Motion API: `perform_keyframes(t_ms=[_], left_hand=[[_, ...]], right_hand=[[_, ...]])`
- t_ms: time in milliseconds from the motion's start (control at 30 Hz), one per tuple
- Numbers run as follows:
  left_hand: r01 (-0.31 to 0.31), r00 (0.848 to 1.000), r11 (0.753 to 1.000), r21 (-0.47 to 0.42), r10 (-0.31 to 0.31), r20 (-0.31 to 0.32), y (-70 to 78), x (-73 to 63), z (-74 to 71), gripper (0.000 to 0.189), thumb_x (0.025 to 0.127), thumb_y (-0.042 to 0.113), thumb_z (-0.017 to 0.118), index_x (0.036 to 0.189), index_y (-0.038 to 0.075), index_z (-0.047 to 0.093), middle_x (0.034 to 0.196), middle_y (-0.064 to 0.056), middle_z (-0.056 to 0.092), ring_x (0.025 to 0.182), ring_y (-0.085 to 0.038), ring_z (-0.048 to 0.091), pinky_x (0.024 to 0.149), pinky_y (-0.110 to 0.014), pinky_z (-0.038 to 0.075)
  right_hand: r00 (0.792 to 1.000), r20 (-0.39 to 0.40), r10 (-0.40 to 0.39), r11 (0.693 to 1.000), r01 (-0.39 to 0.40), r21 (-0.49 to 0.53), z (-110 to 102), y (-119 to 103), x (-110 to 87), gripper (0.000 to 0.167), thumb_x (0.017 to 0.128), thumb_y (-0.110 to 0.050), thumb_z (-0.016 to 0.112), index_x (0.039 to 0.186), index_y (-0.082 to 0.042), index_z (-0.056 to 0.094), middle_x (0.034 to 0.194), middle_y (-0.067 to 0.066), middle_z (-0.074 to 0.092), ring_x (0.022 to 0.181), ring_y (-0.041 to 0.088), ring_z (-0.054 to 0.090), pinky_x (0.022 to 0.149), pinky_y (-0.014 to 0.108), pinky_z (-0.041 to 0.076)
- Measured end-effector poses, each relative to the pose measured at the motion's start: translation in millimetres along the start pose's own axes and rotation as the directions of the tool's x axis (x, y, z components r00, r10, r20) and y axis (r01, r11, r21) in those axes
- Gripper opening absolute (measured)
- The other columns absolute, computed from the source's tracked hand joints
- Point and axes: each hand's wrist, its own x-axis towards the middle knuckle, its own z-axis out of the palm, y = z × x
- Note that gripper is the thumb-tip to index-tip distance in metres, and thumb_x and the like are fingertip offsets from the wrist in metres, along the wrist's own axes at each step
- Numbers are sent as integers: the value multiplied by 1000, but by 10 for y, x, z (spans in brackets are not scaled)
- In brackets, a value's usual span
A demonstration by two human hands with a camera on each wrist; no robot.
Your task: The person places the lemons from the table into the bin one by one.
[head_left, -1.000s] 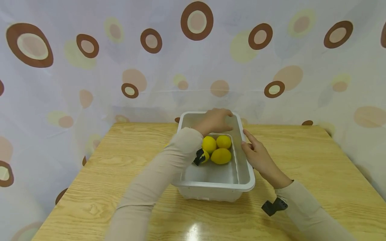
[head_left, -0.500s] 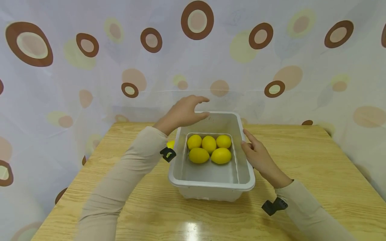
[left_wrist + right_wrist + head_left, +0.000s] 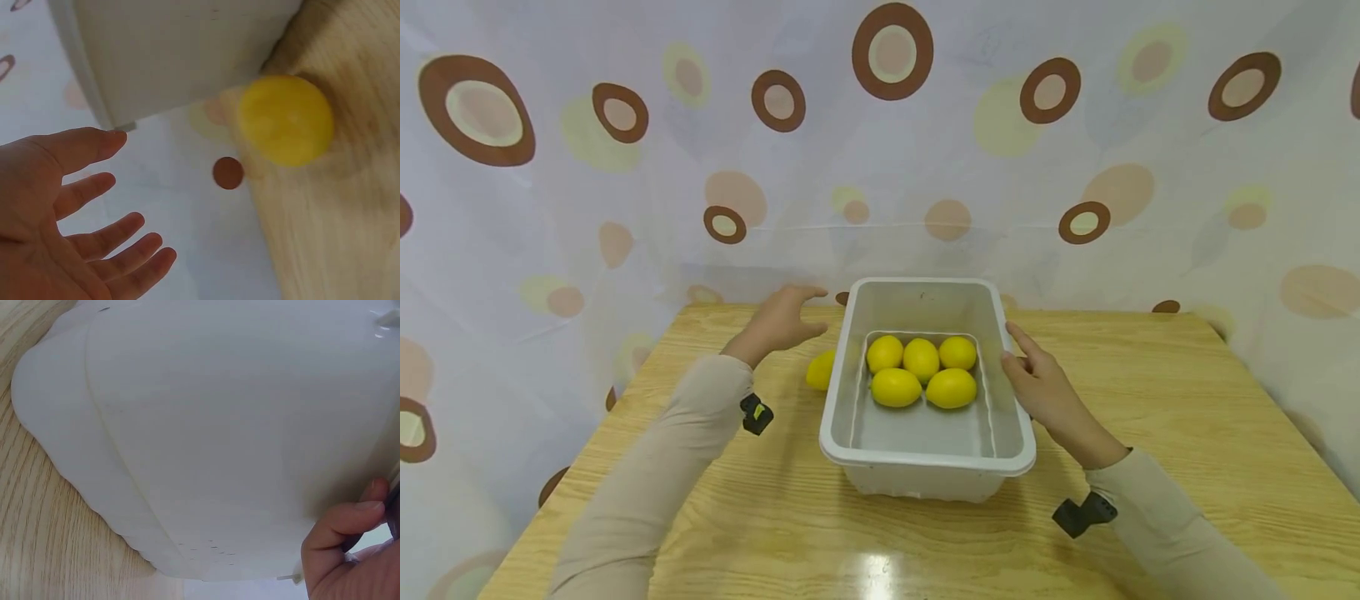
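Observation:
A white plastic bin (image 3: 925,460) holds several yellow lemons (image 3: 896,388) on its floor, two rows of them towards the back. One more lemon (image 3: 820,372) lies on the table just outside the bin's left wall, partly hidden by it. My left hand (image 3: 777,320) is in the air up and left of that lemon, fingers spread and nothing in them. In the left wrist view, the lone lemon (image 3: 287,120) sits beside the bin's wall, apart from the fingers. At the bin's right rim my right hand (image 3: 1043,390) grips the edge, with fingers curled beneath the rim in the right wrist view.
The bin stands on a light wooden table (image 3: 760,500), near its far edge. Behind the table hangs a pale curtain (image 3: 820,150) with brown and beige oval patterns. A black strap device (image 3: 756,414) is worn on each wrist.
My left hand has come out from over the bin, passing across its left rim to beside the lone lemon. The right hand stays at the right rim.

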Motion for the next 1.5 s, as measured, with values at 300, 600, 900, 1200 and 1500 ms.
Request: perform_keyframes(t_ms=[300,600,900,1200,1500], left_hand=[[-16,992,998,-69,24,123,-318,-9,494,73,80,9,76,143,-1,40,144,-23,43,134,-42,37,108,-55,31],[-89,991,988,-127,100,87,-332,37,764,65,76,8,79,134,-3,52,132,-21,56,125,-39,48,106,-53,35],[-74,995,994,-74,79,68,-344,48,906,54,76,5,76,127,-4,58,118,-21,64,116,-39,55,102,-51,40],[-70,996,996,-49,72,48,-358,38,910,55,75,4,76,127,-5,57,112,-21,64,107,-37,59,96,-49,45],[-15,997,998,-68,19,70,-433,-31,734,63,77,10,76,134,0,52,125,-21,58,109,-36,55,93,-49,45]], right_hand=[[1000,-1,-6,1000,6,-1,-2,4,-3,61,103,-28,37,155,-10,8,106,30,59,65,30,63,52,34,54],[1000,0,-4,1000,4,11,5,-17,-9,61,104,-27,37,155,-12,7,95,22,60,63,27,61,52,34,54],[1000,-3,-4,1000,4,14,9,-4,1,61,104,-24,36,155,-11,7,94,21,59,68,26,62,56,35,55],[1000,-2,-8,1000,8,11,8,1,12,61,104,-24,36,155,-11,7,83,12,57,62,23,59,55,35,55],[1000,0,-3,1000,3,11,5,-11,2,61,103,-26,37,155,-12,8,92,18,60,61,22,60,53,35,54]])
